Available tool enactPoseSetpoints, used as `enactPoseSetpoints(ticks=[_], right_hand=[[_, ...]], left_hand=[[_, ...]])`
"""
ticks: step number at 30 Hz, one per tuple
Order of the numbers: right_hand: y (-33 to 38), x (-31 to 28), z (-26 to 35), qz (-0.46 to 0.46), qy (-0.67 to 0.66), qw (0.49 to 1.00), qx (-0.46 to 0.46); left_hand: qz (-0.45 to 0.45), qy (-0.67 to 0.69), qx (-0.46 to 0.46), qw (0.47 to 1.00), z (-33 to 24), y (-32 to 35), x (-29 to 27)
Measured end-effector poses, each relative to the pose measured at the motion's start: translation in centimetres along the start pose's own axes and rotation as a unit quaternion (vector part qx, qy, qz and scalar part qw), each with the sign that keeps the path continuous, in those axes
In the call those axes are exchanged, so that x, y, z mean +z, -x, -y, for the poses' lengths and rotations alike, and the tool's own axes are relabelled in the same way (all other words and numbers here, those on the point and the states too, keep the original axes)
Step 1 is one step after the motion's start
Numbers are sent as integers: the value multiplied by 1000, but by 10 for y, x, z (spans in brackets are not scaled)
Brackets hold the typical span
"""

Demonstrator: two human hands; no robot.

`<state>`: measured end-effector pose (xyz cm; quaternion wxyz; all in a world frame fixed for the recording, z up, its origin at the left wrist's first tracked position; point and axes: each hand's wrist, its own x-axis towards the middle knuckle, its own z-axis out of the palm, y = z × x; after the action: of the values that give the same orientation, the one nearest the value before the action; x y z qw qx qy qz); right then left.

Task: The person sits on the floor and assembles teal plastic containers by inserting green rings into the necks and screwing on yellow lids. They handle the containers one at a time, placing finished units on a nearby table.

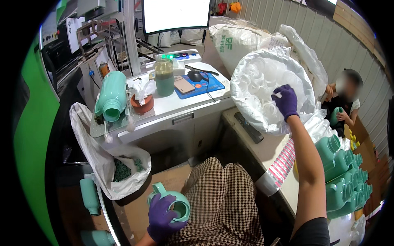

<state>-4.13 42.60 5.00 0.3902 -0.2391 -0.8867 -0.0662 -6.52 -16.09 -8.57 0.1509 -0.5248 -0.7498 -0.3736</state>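
Observation:
My left hand (162,217), in a purple glove, grips a teal plastic jug shell (175,194) over my lap. The shell is tilted, its round opening towards me and its handle at the upper left. Up at the right, my right hand (286,101), also gloved in purple, is over a white sack (245,112) full of translucent white plastic rings (257,73). Its fingers are curled in at the rings. Whether a ring is pinched between them is hidden.
A white desk holds another teal shell (113,92), a jar (165,78), a phone (184,85) and a mouse (194,76). Teal shells (342,180) crowd the right side. An open bag of green scraps (123,170) stands left. A co-worker (347,98) sits far right.

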Motion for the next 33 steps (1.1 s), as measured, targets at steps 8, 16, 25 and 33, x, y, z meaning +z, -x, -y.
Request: enactPoseSetpoints(ticks=[8,16,25,33], right_hand=[[141,-69,173,146,-633,751,121],[328,-69,252,370,-621,648,238],[301,-91,245,209,-394,889,-108],[250,-116,291,221,-635,733,-104]], left_hand=[[-61,45,-38,996,21,6,-7],[-55,75,-34,995,3,-15,-13],[-43,73,-48,995,-4,-28,-2],[-13,58,-42,997,-5,-26,-2]])
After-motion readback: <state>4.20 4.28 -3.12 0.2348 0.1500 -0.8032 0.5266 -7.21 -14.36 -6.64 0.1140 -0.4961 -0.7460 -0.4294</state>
